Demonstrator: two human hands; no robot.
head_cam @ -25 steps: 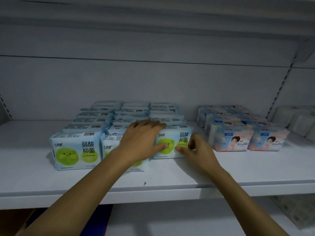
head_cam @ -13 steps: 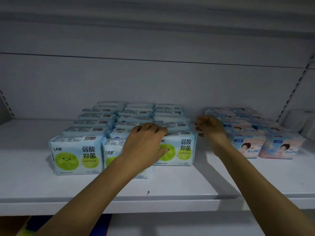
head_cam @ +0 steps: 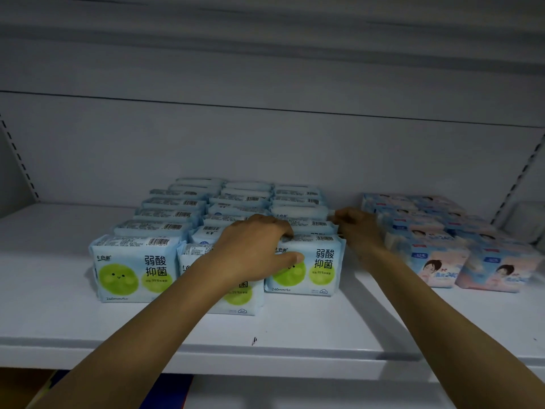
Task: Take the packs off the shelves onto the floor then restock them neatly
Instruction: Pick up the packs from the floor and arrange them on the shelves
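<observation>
Three rows of light-blue packs with green circles (head_cam: 134, 270) stand on the white shelf (head_cam: 295, 323), running back to the wall. My left hand (head_cam: 253, 252) grips the front pack of the right row (head_cam: 312, 267), fingers curled over its top edge and thumb on its face. It also covers the front pack of the middle row (head_cam: 236, 296). My right hand (head_cam: 358, 231) reaches along the right side of that row, fingers curled against the ends of the packs behind the front one.
A block of pink-and-blue packs (head_cam: 436, 261) stands to the right, close to my right wrist. White packs (head_cam: 528, 219) lie at the far right. The upper shelf's underside (head_cam: 265, 39) hangs overhead. A lower level shows a dark blue item (head_cam: 168, 392).
My right hand left the front pack's face, moved up to the right side of the row, and now sits against the packs there. My left hand kept its place.
</observation>
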